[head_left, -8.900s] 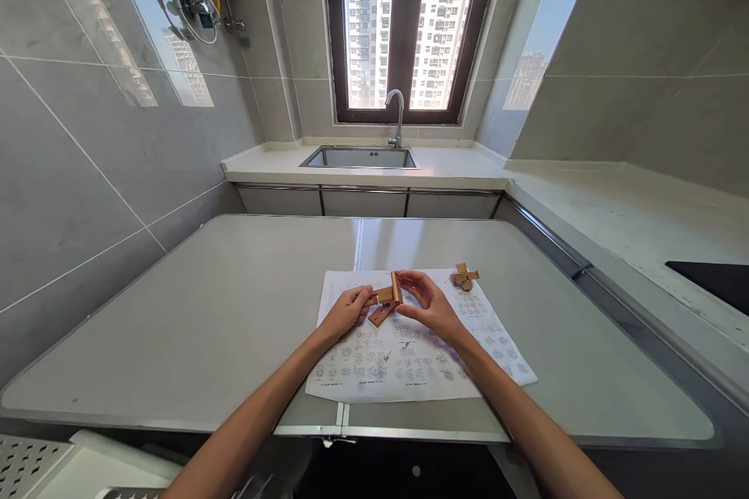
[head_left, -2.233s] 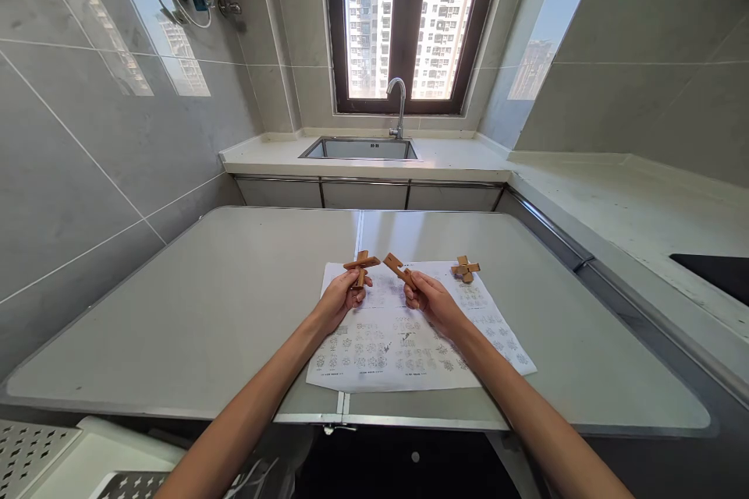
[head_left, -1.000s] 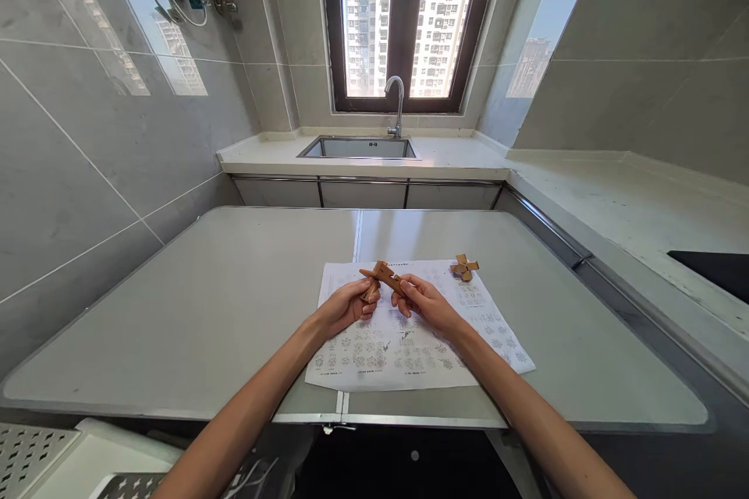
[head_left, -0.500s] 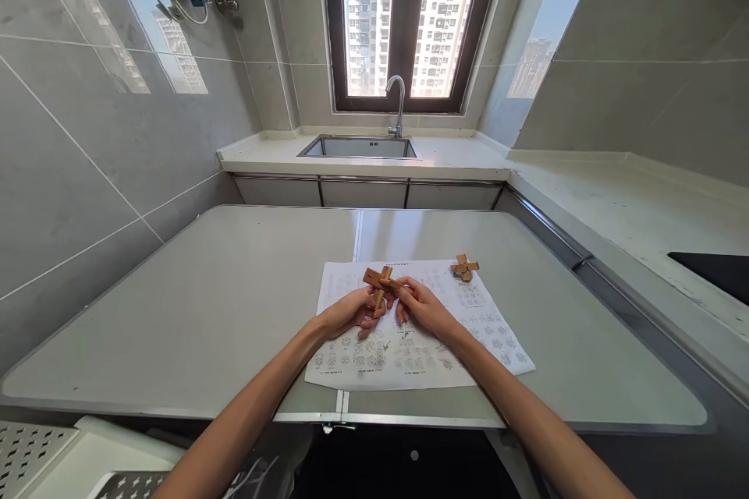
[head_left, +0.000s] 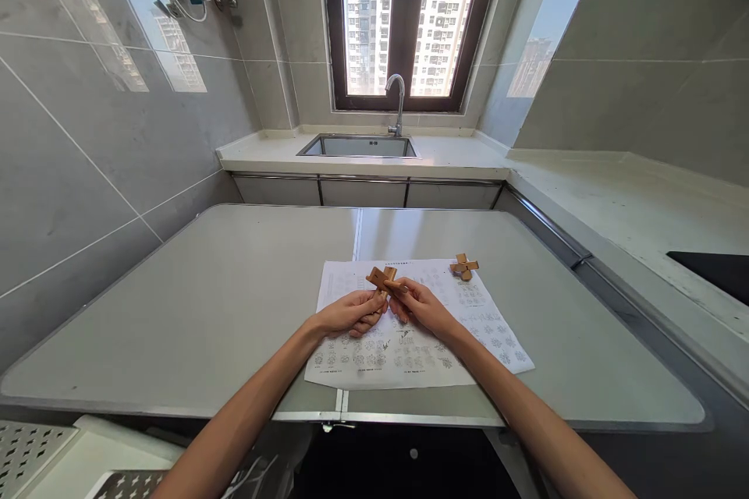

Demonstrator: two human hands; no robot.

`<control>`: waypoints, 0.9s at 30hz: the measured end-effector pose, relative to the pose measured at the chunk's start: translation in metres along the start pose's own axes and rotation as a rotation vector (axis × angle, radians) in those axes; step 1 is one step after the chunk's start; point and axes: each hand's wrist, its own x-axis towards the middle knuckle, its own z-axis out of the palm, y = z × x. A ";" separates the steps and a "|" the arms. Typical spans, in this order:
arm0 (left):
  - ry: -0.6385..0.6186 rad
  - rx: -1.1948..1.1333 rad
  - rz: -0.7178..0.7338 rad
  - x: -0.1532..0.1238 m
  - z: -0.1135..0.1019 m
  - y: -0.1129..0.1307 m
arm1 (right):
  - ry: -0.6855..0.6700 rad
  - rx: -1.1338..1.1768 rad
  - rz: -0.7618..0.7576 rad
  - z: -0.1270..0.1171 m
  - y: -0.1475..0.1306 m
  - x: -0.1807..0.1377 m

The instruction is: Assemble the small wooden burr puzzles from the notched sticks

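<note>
Several brown wooden puzzle pieces (head_left: 381, 278), crossed over one another, are held between my two hands above a printed sheet. My left hand (head_left: 358, 312) pinches the lower end of them, its fingers curled. From the right, my right hand (head_left: 420, 302) grips the same pieces with thumb and fingers. The fingers partly cover the wood, so how the pieces join is hidden. Under both hands lies the white sheet (head_left: 363, 374) with rows of small printed drawings. On its far right corner rests a second cluster of crossed wooden pieces (head_left: 464, 267), apart from my hands.
A folding table (head_left: 175, 327) with a metal centre seam carries the sheet. Beyond it are a counter (head_left: 462, 157), a sink (head_left: 316, 146) and a faucet (head_left: 399, 105) below a window. Tiled wall stands at left, and a white perforated container (head_left: 87, 452) sits below the near left edge.
The piece at the lower end has turned more upright and sunk into my left hand, whose fingers have closed further around it. My right hand keeps its hold with a slight shift.
</note>
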 end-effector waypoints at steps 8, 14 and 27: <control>-0.044 0.011 0.022 0.001 -0.003 -0.006 | -0.064 0.006 -0.003 -0.004 0.000 -0.002; -0.052 -0.003 0.014 0.000 -0.005 -0.005 | -0.157 -0.009 -0.012 -0.001 -0.001 -0.003; 0.035 -0.159 0.029 0.008 -0.011 -0.017 | -0.175 0.079 0.060 0.001 -0.007 -0.004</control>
